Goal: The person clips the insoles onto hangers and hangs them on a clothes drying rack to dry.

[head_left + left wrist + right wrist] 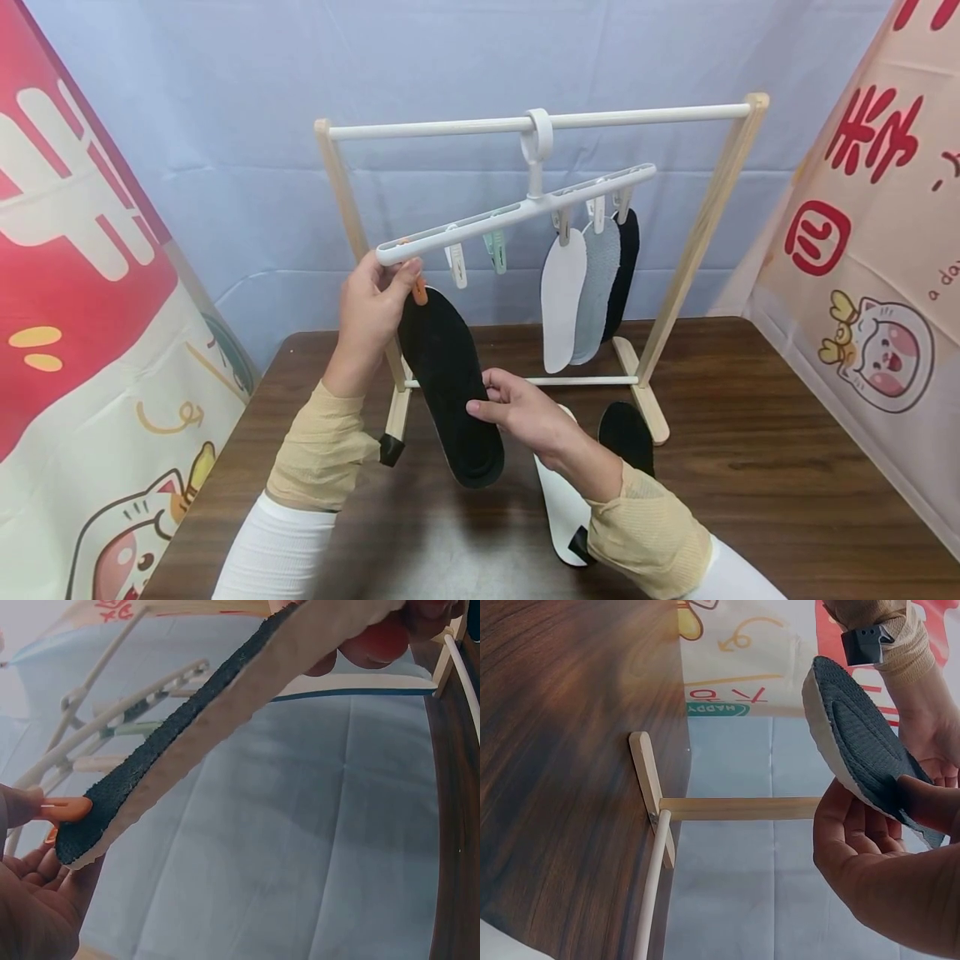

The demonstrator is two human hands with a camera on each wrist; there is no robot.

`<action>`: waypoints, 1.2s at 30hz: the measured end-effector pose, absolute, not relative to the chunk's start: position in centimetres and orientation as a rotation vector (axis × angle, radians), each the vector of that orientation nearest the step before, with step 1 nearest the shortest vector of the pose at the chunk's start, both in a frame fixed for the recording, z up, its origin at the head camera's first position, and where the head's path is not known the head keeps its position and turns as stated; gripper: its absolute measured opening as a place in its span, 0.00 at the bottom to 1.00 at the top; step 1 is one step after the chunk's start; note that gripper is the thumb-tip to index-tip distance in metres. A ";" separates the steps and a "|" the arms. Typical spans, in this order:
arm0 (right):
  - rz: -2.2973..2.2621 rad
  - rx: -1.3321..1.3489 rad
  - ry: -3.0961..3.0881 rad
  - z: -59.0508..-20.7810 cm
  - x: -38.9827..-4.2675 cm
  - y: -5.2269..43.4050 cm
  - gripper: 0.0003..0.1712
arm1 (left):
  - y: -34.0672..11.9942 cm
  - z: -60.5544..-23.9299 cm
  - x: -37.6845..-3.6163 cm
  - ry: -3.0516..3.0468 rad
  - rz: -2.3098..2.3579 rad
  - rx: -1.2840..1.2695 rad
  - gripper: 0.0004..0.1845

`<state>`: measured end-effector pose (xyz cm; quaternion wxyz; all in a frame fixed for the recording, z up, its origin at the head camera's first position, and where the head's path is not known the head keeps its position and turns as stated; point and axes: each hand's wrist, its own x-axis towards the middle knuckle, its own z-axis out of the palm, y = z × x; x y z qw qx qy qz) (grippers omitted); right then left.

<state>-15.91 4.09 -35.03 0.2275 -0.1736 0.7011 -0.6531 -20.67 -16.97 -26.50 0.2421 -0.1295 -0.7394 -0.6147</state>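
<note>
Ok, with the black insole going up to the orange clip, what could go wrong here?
The hanger already tilts; the left hand pressing its low end could swing it. The orange clip may catch only the black insole's very tip, so it might slip once the right hand lets go.

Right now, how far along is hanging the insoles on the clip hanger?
Done: three insoles, white, grey and black, hang clipped. In hand: the left hand pinches the orange clip at the long black insole, steadied by the right hand. Left: a white and a black insole lie on the wooden table.
</note>
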 end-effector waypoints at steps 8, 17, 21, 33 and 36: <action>-1.755 -0.435 2.022 -35.0 -15.9 3.8 0.13 | -17.2 -26.6 -20.7 -2.017 -1.699 -0.370 0.23; -1.736 -0.381 2.023 -35.2 -15.8 3.7 0.31 | -17.3 -26.7 -21.0 -2.026 -1.720 -0.330 0.24; -1.705 -0.442 2.039 -35.4 -15.9 3.8 0.29 | -17.3 -26.6 -21.0 -2.042 -1.725 -0.304 0.23; -1.699 -0.416 2.057 -35.9 -15.9 4.7 0.35 | -17.3 -26.4 -21.2 -2.005 -1.794 -0.327 0.23; -1.700 -0.424 2.062 -36.0 -16.0 5.2 0.35 | -17.3 -26.4 -21.2 -1.994 -1.797 -0.352 0.22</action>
